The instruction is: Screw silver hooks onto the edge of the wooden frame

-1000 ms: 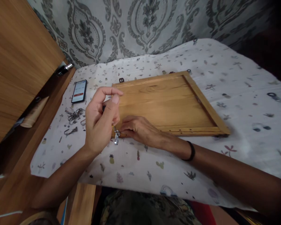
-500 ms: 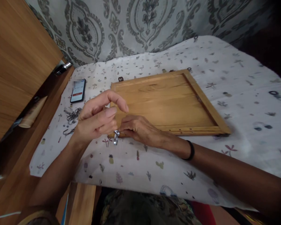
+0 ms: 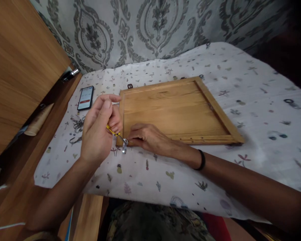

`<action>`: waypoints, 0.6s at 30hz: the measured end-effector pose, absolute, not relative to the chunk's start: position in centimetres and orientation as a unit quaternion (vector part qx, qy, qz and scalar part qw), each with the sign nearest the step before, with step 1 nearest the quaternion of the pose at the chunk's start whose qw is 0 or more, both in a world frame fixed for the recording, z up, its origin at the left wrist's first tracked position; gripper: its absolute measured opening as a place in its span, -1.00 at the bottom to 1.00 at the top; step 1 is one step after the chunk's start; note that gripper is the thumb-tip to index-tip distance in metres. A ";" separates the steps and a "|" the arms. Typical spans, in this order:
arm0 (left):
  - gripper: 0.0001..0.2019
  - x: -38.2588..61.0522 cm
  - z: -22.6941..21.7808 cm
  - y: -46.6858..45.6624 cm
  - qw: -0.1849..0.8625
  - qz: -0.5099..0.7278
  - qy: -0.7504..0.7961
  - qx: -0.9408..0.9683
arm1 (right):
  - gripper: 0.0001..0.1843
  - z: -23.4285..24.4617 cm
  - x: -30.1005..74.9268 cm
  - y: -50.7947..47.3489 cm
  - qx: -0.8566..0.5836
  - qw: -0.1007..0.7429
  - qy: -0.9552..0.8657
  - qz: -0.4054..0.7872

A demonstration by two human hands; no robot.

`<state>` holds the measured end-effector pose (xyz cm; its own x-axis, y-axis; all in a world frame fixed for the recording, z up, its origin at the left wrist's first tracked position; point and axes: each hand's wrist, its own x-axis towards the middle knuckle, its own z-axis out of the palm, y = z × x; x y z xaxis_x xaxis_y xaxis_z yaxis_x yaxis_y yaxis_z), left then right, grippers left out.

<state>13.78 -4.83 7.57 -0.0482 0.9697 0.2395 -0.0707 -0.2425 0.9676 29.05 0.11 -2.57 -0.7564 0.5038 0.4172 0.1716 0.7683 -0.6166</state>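
Metal clip (image 3: 124, 146), just below left of centre: screwdriver (image 3: 112, 131) seemingly re-gripped, work continuing.
Left hand (image 3: 98, 129), looser before, now curls round it; right hand (image 3: 152, 139) rests beside the clip, grip unclear.

A grey damask-patterned backdrop (image 3: 160, 30) rises behind a cloth-covered table (image 3: 145, 174), a wood-grain panel (image 3: 22, 50) at left.

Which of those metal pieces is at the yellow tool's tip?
The metal piece at the near left corner of the wooden panel, by the right hand; other pieces lie on the cloth, left of the left hand.
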 end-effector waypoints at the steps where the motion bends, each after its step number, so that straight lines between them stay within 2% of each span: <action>1: -0.77 13.8 7.4 -4.9 0.437 0.594 0.427 0.524 | -0.75 -2.6 29.0 0.1 -0.188 0.296 -0.894 0.280; 4: -0.77 14.1 7.0 -4.9 0.419 0.616 0.415 0.523 | -0.76 -2.7 29.0 0.1 -0.187 0.299 -0.895 0.272; 7: -0.73 14.0 7.0 -4.9 0.449 0.599 0.379 0.545 | -0.74 -2.5 29.0 0.1 -0.187 0.296 -0.895 0.275; 13: -0.84 11.9 7.4 -3.8 0.580 0.425 0.302 0.627 | -0.75 -2.5 29.0 0.1 -0.178 0.288 -0.891 0.303; 18: -0.69 12.3 7.5 -3.3 0.541 0.473 0.342 0.606 | -0.77 -2.5 28.9 0.0 -0.179 0.300 -0.891 0.289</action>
<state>12.28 -3.34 7.46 0.3190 0.9257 0.2036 -0.0973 -0.1817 0.9785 28.92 0.04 -2.51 -0.7559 0.4928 0.4311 0.1456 0.7684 -0.6231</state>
